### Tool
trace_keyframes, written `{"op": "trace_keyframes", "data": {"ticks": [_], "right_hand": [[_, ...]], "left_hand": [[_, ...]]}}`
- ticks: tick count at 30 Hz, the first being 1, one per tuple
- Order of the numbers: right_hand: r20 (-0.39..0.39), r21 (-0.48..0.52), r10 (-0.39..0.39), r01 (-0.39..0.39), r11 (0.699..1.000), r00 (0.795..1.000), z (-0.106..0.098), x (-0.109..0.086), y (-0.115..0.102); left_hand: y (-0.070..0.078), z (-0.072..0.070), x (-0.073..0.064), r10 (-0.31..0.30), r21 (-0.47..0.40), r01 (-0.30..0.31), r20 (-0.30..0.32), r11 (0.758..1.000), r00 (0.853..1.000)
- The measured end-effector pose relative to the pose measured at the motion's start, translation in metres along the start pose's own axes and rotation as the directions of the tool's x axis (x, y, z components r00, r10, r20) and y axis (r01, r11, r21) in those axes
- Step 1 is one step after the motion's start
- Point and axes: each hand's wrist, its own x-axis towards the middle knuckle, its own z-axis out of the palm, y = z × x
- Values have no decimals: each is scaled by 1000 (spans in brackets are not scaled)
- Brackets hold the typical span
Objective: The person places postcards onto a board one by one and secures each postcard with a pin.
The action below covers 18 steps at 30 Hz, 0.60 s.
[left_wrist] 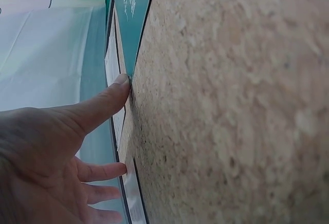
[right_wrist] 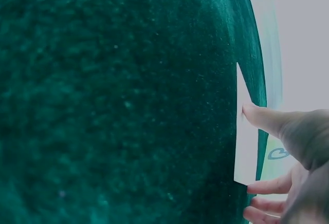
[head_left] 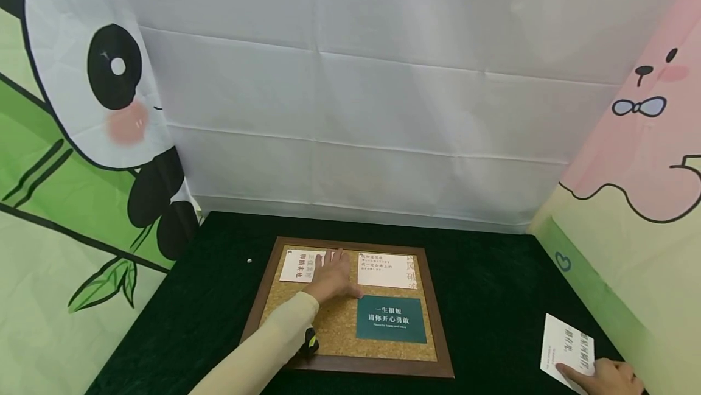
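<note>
A brown-framed cork board (head_left: 336, 328) lies on the dark green cloth. My left hand (head_left: 331, 276) spreads over its upper part, with the fingers over a white card (head_left: 296, 265) at the top left. The left thumb touches the board by the corner of a teal card (head_left: 391, 319), as the left wrist view shows. Another white printed card (head_left: 387, 270) lies at the top right. At the cloth's right side my right hand (head_left: 610, 377) holds a white card (head_left: 566, 343) with black print; the thumb (right_wrist: 257, 113) lies across it and the index fingertip meets its corner.
Green cloth (head_left: 493, 304) covers the table. A small white dot (head_left: 249, 260) sits left of the board. White sheeting (head_left: 383, 139) stands behind, with a panda-printed sheet (head_left: 71, 200) on the left and a pink bear print (head_left: 652, 157) on the right.
</note>
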Motion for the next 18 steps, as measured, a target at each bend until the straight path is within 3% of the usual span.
{"op": "trace_keyframes", "data": {"ticks": [11,18], "right_hand": [[72,56,-97,93,994,993,-5,10,2],[174,87,-216,204,975,961,-16,23,6]], "left_hand": [[-1,2,-1,7,-14,-7,-3,1000,1000],[0,1,-1,-3,-6,3,4,1000,1000]]}}
